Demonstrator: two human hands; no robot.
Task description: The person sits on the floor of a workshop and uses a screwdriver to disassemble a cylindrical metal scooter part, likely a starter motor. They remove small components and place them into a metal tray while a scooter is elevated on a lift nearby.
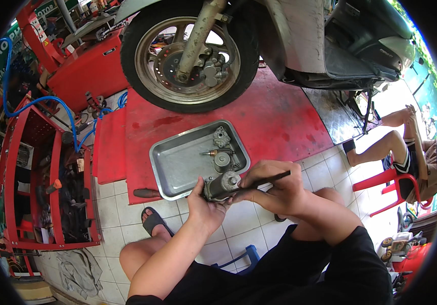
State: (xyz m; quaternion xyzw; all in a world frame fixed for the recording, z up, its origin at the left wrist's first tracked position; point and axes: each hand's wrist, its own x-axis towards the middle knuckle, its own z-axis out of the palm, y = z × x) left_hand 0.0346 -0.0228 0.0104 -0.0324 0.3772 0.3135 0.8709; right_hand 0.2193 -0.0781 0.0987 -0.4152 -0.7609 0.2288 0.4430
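My left hand [206, 209] is closed around a silver cylindrical metal part [222, 184] with a small round stub on its end, perhaps a small motor. In my right hand [285, 189] is a thin dark stick-like tool [274, 178]; its working end is hidden by my fingers, close to the cylinder's side. Just beyond my hands a rectangular metal tray [165, 175] rests on a red platform. Along its right side lie a flanged metal piece [221, 136], a round metal part [222, 159] and a brass-tipped piece [209, 153].
A scooter's front wheel [142, 76] stands on the red lift platform [284, 117]. By the tray's near left corner lies a dark tool handle [146, 193]. A red tool cart [56, 188] is at left, a blue hose [68, 112] above it. Someone sits on a red chair [381, 180] at right.
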